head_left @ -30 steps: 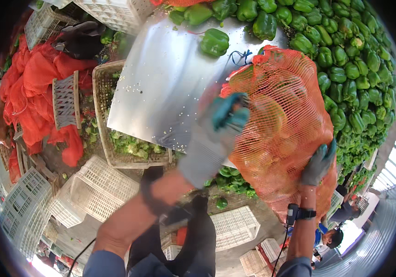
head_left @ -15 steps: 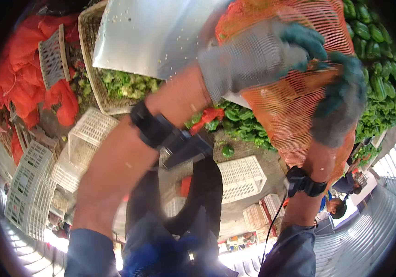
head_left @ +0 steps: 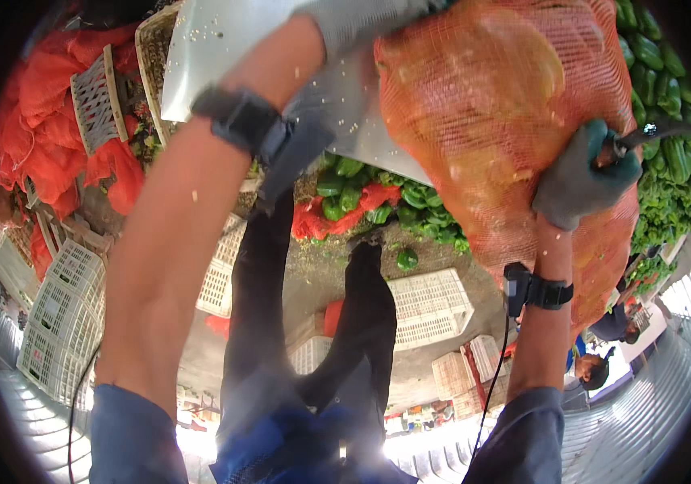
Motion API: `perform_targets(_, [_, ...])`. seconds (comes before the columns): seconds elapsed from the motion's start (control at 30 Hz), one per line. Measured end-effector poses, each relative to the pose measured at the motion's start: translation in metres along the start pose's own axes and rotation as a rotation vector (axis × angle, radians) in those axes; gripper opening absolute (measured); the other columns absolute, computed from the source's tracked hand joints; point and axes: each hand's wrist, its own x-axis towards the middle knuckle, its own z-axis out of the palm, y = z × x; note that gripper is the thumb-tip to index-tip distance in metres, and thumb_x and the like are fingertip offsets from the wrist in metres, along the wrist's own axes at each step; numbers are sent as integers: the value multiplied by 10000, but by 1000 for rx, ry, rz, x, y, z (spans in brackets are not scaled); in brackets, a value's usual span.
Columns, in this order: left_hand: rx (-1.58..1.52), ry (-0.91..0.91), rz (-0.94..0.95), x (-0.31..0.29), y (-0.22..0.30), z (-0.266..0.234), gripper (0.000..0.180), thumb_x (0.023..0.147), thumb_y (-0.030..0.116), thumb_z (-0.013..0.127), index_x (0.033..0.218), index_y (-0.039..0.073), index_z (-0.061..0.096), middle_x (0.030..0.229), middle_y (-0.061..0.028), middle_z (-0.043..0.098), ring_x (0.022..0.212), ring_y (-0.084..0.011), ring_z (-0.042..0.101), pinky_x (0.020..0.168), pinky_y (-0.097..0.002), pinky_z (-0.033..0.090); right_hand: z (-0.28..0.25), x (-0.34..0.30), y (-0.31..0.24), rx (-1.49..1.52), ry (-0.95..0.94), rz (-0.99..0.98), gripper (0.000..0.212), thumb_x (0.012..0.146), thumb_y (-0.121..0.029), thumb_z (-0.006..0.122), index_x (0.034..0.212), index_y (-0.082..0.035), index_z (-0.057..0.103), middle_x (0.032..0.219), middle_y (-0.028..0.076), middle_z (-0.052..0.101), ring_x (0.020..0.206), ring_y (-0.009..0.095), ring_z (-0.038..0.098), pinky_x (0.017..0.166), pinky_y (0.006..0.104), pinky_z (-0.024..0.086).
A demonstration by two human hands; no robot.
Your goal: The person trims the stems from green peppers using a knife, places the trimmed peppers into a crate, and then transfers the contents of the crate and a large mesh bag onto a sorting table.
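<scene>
An orange mesh sack (head_left: 474, 105), packed with large pale lumps that I cannot make out, bulges over the metal table on the right. My right hand (head_left: 583, 173), in a grey-green work glove, is closed around the handle of a knife with a dark curved blade (head_left: 660, 131). The blade points right, away from the sack, and the fist is against or just over the sack's right side. Up at the top edge, my gloved left hand (head_left: 370, 20) reaches across to the sack's upper left; its fingertips are mostly cut off by the frame.
A shiny metal tabletop (head_left: 241, 48) with scattered pale bits lies beyond. Green peppers (head_left: 668, 89) are heaped at right, more (head_left: 418, 198) below the table. Red mesh sacks (head_left: 47, 129) fill the left. White plastic crates (head_left: 430, 306) stand on the floor. Another person (head_left: 591, 367) is at lower right.
My hands, which were close together over the sack, have parted. The left moved up and left; the right moved down slightly, and the knife blade now shows clearly.
</scene>
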Motion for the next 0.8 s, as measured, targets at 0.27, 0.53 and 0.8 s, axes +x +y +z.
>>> perform_targets(0.27, [546, 813, -97, -72, 30, 114, 443, 1024, 379, 645, 1336, 67, 693, 1346, -260, 652, 1171, -454, 631, 1010, -550, 494, -8, -8, -5, -8, -5, 79, 224, 976, -130, 762, 957, -51, 554, 865, 2, 527, 758, 146, 459, 696, 324, 436])
perform_targets(0.53, [466, 805, 7, -74, 8, 114, 488, 994, 283, 680, 1419, 48, 629, 1387, -277, 617, 1281, -466, 582, 1118, -598, 432, -9, -17, -7, -49, -61, 91, 157, 1019, -123, 703, 993, -46, 569, 913, 21, 517, 815, 191, 480, 755, 380, 442])
perform_targets(0.8, [351, 299, -172, -13, 81, 83, 738, 1043, 508, 559, 1559, -11, 465, 1624, -321, 431, 1466, -511, 441, 1189, -609, 374, -11, -14, -6, -122, -89, 15, 212, 1031, -176, 732, 969, -66, 562, 869, -15, 513, 755, 147, 447, 707, 329, 418])
